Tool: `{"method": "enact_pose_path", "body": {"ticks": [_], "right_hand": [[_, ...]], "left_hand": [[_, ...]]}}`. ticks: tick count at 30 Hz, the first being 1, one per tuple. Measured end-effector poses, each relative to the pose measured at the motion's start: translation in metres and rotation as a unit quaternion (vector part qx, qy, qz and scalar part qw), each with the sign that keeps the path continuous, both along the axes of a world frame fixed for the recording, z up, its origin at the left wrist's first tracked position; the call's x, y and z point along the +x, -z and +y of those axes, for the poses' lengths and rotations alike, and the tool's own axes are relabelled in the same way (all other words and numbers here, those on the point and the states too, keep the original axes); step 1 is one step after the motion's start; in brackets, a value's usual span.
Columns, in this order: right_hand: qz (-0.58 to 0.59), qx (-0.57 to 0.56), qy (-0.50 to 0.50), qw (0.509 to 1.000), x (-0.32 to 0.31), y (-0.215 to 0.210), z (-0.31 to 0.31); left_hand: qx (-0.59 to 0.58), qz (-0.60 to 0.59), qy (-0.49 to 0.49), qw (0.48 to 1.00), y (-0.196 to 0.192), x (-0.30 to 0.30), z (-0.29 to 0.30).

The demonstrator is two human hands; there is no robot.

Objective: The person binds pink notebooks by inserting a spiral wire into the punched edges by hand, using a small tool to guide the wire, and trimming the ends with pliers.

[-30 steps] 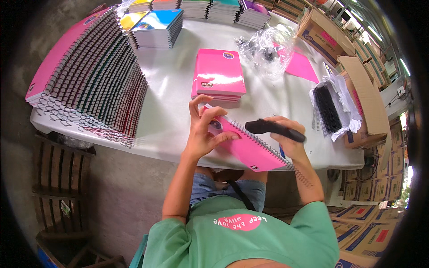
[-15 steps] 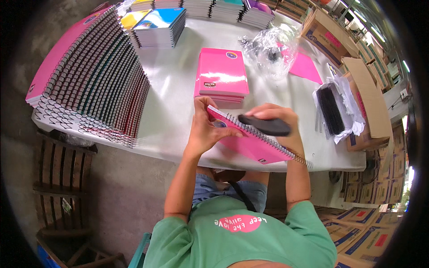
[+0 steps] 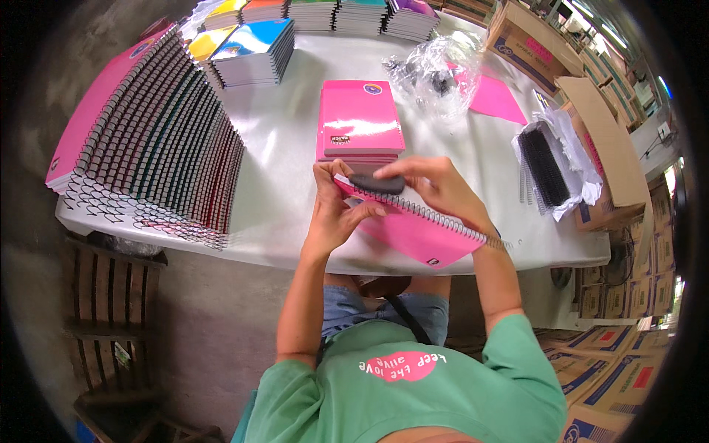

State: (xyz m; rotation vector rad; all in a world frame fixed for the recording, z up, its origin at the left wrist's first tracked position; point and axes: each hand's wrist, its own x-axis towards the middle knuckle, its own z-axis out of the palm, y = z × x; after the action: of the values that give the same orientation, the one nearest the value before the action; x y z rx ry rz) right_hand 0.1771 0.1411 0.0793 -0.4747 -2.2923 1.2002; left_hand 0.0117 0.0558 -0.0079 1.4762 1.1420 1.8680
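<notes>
My left hand [image 3: 331, 210] is closed on the upper left end of a pink notebook [image 3: 421, 240], its thumb across the cover. The notebook slants over the table's near edge with its spine uppermost. A metal spiral [image 3: 437, 215] runs along that spine, and its loose end sticks out past the lower right corner near my right wrist. In my right hand [image 3: 442, 190] is a dark, rounded oblong block [image 3: 378, 184], its fingers laid over the top. The block rests against the coil close to my left hand; its underside is hidden.
A stack of pink notebooks [image 3: 362, 118] stands just beyond my hands. At the left rises a tall pile of spiral-bound notebooks [image 3: 159, 133]; coloured stacks [image 3: 255, 52] line the back. Crumpled clear plastic [image 3: 436, 77], black spirals [image 3: 545, 166] in paper and an open carton [image 3: 609, 162] lie rightward.
My right hand has slid the dark block up and left along the spiral, from mid-spine toward my left hand. My left hand keeps its hold. The view has shifted slightly.
</notes>
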Motion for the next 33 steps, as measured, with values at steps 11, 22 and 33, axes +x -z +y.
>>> {"method": "enact_pose_path", "body": {"ticks": [11, 22, 33], "right_hand": [[0.127, 0.066, -0.089, 0.986, -0.002, -0.012, -0.003], [0.104, 0.072, -0.039, 0.991, -0.008, -0.003, -0.003], [-0.041, 0.317, 0.322, 0.891, 0.083, 0.017, 0.042]], "left_hand": [[0.001, -0.003, 0.036, 0.999, -0.009, 0.001, -0.004], [-0.027, -0.087, 0.083, 0.992, -0.004, 0.006, 0.0], [-0.073, -0.092, 0.037, 0.992, -0.005, -0.003, -0.003]]}}
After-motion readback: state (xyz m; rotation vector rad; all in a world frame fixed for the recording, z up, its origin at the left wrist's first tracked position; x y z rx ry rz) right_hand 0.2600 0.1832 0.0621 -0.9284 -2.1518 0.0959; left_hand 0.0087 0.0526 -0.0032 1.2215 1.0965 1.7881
